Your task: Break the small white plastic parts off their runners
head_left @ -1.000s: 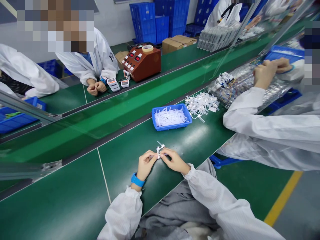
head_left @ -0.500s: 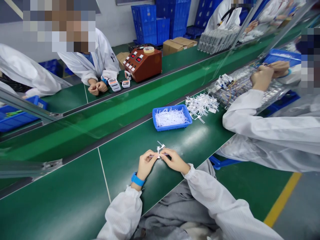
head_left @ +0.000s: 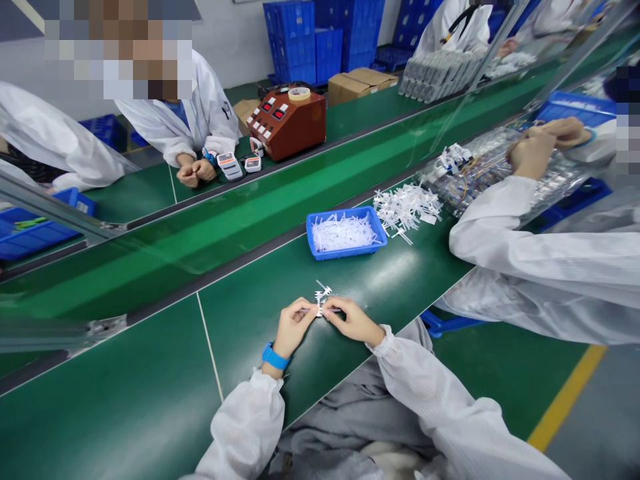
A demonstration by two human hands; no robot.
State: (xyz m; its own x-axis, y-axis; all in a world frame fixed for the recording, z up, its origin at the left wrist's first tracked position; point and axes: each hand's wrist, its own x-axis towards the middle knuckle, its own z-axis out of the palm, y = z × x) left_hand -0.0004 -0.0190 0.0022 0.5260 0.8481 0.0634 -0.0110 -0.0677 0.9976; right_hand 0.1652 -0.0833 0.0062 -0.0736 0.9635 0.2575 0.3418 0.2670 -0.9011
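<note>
My left hand [head_left: 291, 327] and my right hand [head_left: 353, 320] meet over the green table [head_left: 150, 400], both pinched on one small white plastic part [head_left: 321, 298] with thin prongs sticking up. A thin dark rod runs between the fingertips. A blue wristband [head_left: 275, 357] sits on my left wrist. Beyond the hands stands a shallow blue tray [head_left: 346, 251] filled with several white pieces. A loose pile of white parts [head_left: 406, 207] lies to its right.
A person in white on my right handles a clear bag of wired parts [head_left: 480, 173]. Across the green conveyor belt [head_left: 225, 220] another person rests clasped hands near a brown tester box [head_left: 290, 123]. Blue crates and cardboard boxes stand behind.
My hands keep the same pinch on the white part, almost still. The view has shifted slightly. The person on the right has moved both hands a little along the bag.
</note>
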